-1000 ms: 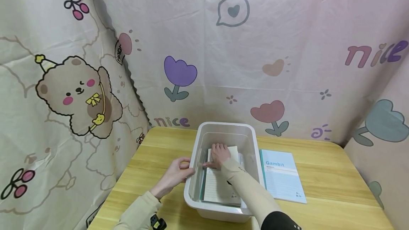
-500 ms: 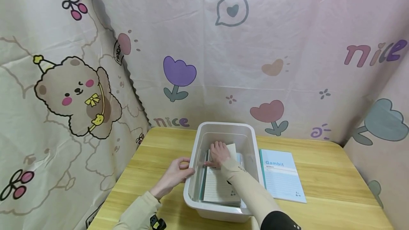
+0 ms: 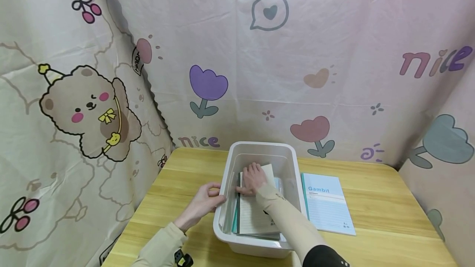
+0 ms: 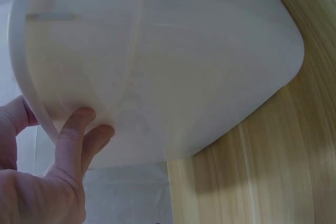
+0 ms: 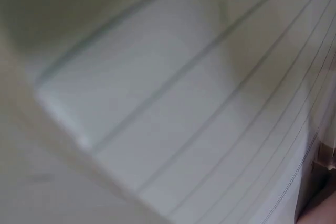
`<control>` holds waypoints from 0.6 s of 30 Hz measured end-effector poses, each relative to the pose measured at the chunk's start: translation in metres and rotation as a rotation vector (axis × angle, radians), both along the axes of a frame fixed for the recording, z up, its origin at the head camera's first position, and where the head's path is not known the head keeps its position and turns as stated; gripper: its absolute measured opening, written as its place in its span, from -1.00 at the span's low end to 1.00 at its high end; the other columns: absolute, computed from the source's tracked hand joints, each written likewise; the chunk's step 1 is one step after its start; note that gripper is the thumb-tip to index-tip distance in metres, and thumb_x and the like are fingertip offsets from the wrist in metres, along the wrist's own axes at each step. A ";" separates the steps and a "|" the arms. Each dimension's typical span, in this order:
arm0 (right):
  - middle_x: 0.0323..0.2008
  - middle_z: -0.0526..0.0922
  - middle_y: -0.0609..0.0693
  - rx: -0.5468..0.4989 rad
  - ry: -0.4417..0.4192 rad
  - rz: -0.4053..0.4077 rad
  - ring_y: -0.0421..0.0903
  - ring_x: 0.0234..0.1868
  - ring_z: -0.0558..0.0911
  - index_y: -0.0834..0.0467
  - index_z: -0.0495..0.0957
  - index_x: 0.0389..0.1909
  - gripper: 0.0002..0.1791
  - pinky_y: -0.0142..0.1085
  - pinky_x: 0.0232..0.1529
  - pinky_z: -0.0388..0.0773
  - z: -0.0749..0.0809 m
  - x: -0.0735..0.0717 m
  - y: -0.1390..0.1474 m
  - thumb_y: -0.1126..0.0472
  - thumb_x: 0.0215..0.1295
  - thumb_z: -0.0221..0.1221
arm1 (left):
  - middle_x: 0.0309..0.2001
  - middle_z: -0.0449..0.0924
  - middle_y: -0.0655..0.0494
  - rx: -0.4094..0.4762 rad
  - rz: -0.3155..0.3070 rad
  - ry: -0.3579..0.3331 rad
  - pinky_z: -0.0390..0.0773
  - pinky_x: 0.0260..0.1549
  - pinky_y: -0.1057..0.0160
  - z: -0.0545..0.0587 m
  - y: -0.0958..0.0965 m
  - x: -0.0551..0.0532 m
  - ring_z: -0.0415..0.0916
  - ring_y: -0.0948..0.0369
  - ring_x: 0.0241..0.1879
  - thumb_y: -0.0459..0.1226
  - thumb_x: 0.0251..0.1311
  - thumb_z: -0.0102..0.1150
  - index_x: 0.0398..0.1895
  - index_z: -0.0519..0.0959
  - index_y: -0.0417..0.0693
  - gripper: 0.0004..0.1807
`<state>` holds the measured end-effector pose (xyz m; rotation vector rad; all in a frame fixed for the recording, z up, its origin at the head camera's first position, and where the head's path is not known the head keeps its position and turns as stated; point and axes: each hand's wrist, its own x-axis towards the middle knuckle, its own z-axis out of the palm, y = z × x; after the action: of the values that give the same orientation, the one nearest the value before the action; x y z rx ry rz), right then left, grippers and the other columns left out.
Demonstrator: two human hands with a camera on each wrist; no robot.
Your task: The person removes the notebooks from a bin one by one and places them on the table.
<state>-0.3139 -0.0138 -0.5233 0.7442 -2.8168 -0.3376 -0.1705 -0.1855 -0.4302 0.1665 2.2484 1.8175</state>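
Observation:
A pale plastic bin (image 3: 219,228) stands on the table. My left hand (image 3: 202,201) pinches its left rim; in the left wrist view fingers (image 4: 73,135) lie on the wall and the thumb is beyond the rim. Inside the bin, my right hand (image 3: 253,179) holds a dark-spined notebook (image 3: 256,215) with a pale lined cover, its fingers at the far edge and its thumb by the left edge. Lined cover (image 5: 184,98) fills much of the right wrist view. Beneath this notebook shows the teal edge of another notebook (image 3: 235,220). The right fingertips are partly hidden.
Right of the bin a blue notebook (image 3: 329,205) marked "Gambit" lies on the wooden table (image 3: 386,201). Printed cloth (image 3: 259,73) hangs behind the table and along both sides.
The top notebook has shifted slightly right at its near end, and its far edge has moved away from me. More teal shows beneath it. My left hand stays on the rim.

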 end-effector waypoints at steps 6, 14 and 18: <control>-0.32 0.55 0.04 -0.017 -0.003 -0.046 -0.04 -0.20 0.44 0.12 0.43 -0.28 -0.09 -0.23 -0.07 0.32 0.006 0.001 0.000 -0.64 -0.26 -0.18 | -0.04 0.48 -0.40 0.003 0.001 -0.007 0.64 -0.35 0.15 0.000 0.000 0.000 0.59 0.10 -0.24 -0.36 0.09 0.02 0.07 0.25 -0.39 -0.53; -0.34 0.55 0.06 -0.032 0.044 -0.073 -0.03 -0.21 0.48 0.11 0.40 -0.29 -0.12 -0.23 -0.10 0.35 0.012 -0.001 0.001 -0.62 -0.25 -0.15 | -0.06 0.50 -0.37 0.010 0.005 -0.005 0.63 -0.32 0.08 0.000 0.000 0.001 0.58 0.10 -0.24 -0.34 0.10 0.03 0.07 0.24 -0.39 -0.53; -0.34 0.56 0.09 -0.041 0.054 -0.070 -0.02 -0.23 0.50 0.12 0.41 -0.28 -0.17 -0.21 -0.09 0.36 0.018 -0.001 0.001 -0.56 -0.24 -0.08 | -0.04 0.47 -0.39 0.016 -0.001 -0.003 0.64 -0.33 0.13 0.000 0.000 0.001 0.58 0.08 -0.22 -0.34 0.10 0.02 0.07 0.23 -0.39 -0.53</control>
<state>-0.3149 -0.0130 -0.5053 0.6197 -2.7943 -0.3054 -0.1697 -0.1857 -0.4299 0.1676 2.2321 1.8344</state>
